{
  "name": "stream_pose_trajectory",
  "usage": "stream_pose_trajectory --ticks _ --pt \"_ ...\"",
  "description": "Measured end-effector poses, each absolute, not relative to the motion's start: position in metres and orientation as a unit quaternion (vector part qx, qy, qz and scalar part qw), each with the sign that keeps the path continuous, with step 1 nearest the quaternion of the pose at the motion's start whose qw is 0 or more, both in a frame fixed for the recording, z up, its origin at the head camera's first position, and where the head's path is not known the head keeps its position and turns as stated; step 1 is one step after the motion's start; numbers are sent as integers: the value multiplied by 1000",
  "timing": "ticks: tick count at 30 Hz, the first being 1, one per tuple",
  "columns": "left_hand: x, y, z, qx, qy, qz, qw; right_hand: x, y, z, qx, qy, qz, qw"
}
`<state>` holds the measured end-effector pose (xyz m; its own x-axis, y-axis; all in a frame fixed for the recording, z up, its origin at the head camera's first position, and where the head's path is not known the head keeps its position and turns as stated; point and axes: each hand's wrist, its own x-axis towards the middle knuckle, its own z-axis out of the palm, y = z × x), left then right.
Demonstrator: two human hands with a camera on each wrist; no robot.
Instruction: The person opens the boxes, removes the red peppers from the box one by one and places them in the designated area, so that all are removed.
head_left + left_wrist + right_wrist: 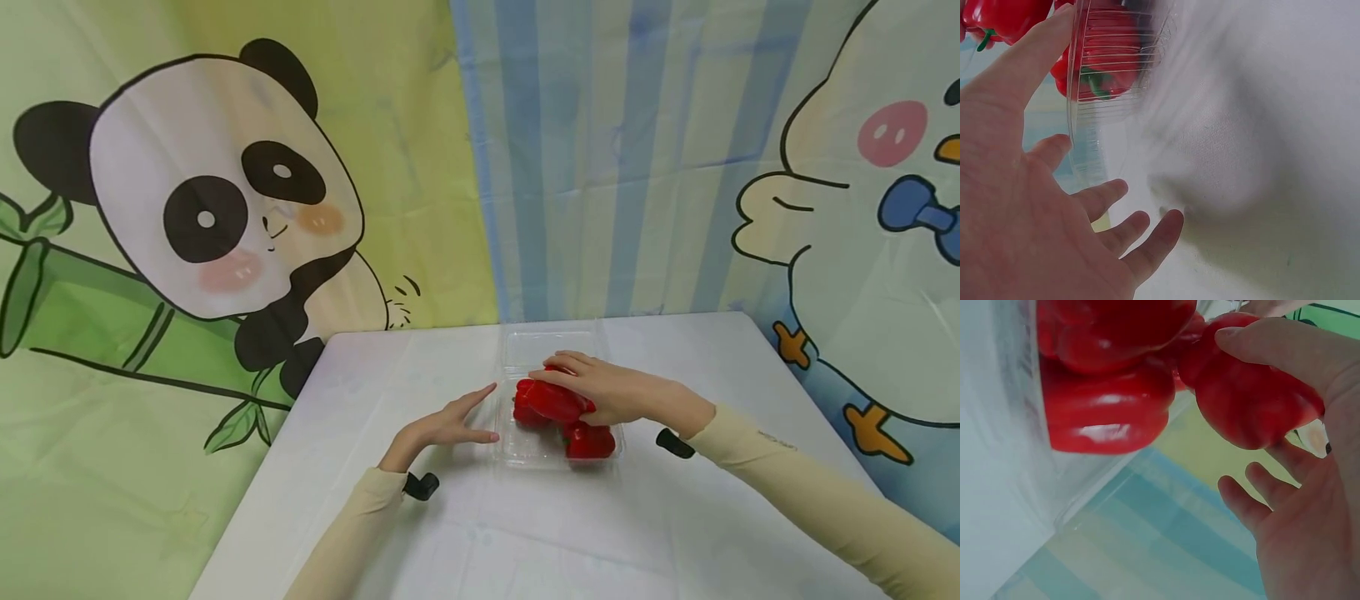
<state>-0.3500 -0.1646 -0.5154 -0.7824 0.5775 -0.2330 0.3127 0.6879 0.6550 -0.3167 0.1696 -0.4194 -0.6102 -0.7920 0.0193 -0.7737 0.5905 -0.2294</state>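
A clear plastic clamshell box (521,451) stands on the table with red bell peppers (591,442) in it. My right hand (606,388) reaches over the box from the right and holds a red bell pepper (1247,400) between thumb and fingers, above the others. Its green stem shows in the left wrist view. At the left side of the box my left hand (448,423) has its fingers spread and holds nothing. In the left wrist view its thumb lies right at the box's rim (1072,81). The right hand hides part of the peppers.
The lid (551,348) of the box lies folded back toward the wall. A white table (480,542) carries everything. Behind it hang cloths with a panda (225,183), stripes and a white bird (862,317). Each wrist wears a small black camera (422,486).
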Motion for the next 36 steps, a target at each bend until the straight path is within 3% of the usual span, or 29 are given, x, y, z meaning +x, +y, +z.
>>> stream_pose_trajectory --ticks 22,36 --pt "-351 -166 -516 255 891 308 216 -348 247 -436 -288 946 -146 -38" --pt "-351 -166 -518 251 893 304 215 -367 275 -459 -182 971 -149 -33"
